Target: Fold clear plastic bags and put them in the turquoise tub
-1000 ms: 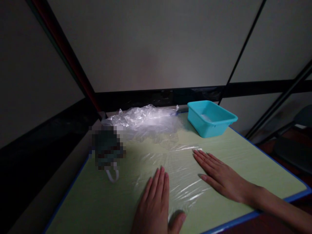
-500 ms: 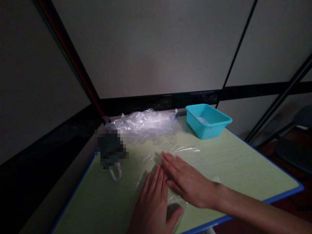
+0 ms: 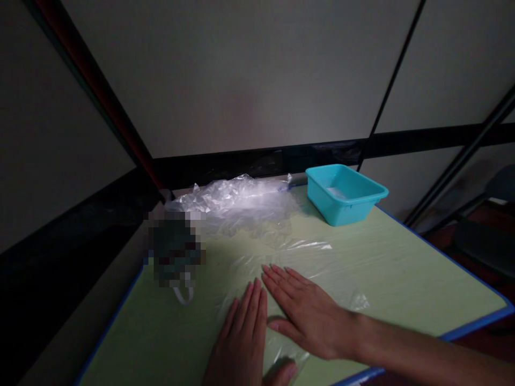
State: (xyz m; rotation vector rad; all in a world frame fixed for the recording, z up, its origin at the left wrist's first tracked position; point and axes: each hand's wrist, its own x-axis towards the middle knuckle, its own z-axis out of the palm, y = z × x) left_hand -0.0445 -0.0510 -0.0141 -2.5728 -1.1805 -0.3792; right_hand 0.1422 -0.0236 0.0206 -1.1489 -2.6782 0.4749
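A clear plastic bag (image 3: 309,247) lies spread flat on the pale green table (image 3: 406,273), its edges hard to make out. My left hand (image 3: 241,338) rests palm down on it near the front, fingers stretched out and thumb apart. Just to the right, my right hand (image 3: 306,313) also lies flat on the plastic, fingers pointing up and left. The fingertips of the two hands are close together, with a small gap. Neither hand grips anything.
A crumpled heap of clear plastic (image 3: 237,198) lies along the back edge by the wall panels. At the back right stands a turquoise basin (image 3: 341,201) with something pale inside. A dark, blurred-out object with a white loop (image 3: 184,294) sits at the left.
Both hands have slid slightly toward me over the plastic, and a gap has opened between them. The right thumb has come away from the left hand. The camera view has shifted a little.
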